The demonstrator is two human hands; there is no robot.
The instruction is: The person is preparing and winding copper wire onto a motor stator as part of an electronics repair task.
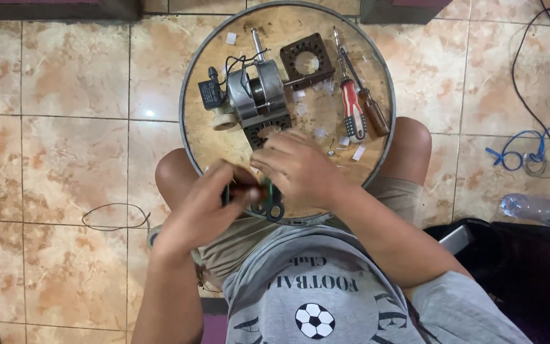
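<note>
On the round tray table [377,70] I see a small electric motor [257,94] with a black capacitor [211,93], a square black bracket [307,58], and two screwdrivers [358,105]. A plastic water bottle [539,209] and blue cable [520,151] lie on the tiled floor [58,127].

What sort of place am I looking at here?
Probably an informal home repair spot: a round wooden tabletop over beige floor tiles holds a dismantled grey electric motor and two red-and-brown-handled screwdrivers.

One head-worn view looks straight down, close over the round tray [193,137] on the lap.
</note>
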